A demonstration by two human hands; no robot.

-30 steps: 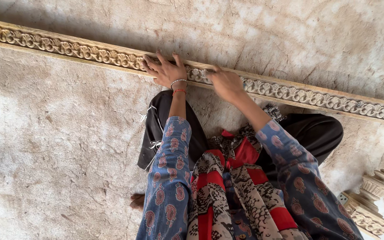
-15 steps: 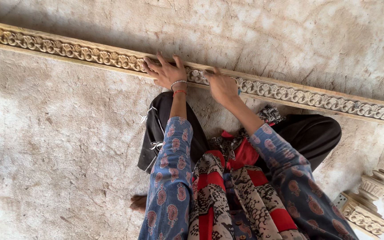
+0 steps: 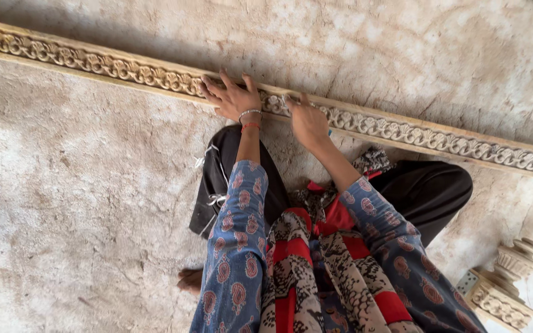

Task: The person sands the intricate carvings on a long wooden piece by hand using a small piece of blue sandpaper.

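Note:
A long carved wooden moulding strip [image 3: 124,69] lies across the rough floor, running from the upper left down to the right. My left hand [image 3: 232,98] rests flat on it with the fingers spread, a bangle and a red thread on the wrist. Just to its right, my right hand [image 3: 306,120] is curled and pressed against the strip's carved face. A small grey object [image 3: 291,98] shows at its fingertips; its kind is unclear. My blue patterned sleeves and a red and beige scarf fill the lower middle.
The floor [image 3: 81,203] is rough, pale and dusty. My folded legs in black trousers [image 3: 430,191] sit close behind the strip. Carved wooden pieces [image 3: 501,290] lie at the lower right. A bare foot [image 3: 190,279] shows at the bottom.
My right hand has slid a little to the left along the strip, closer to my left hand. The left hand stays pressed in place.

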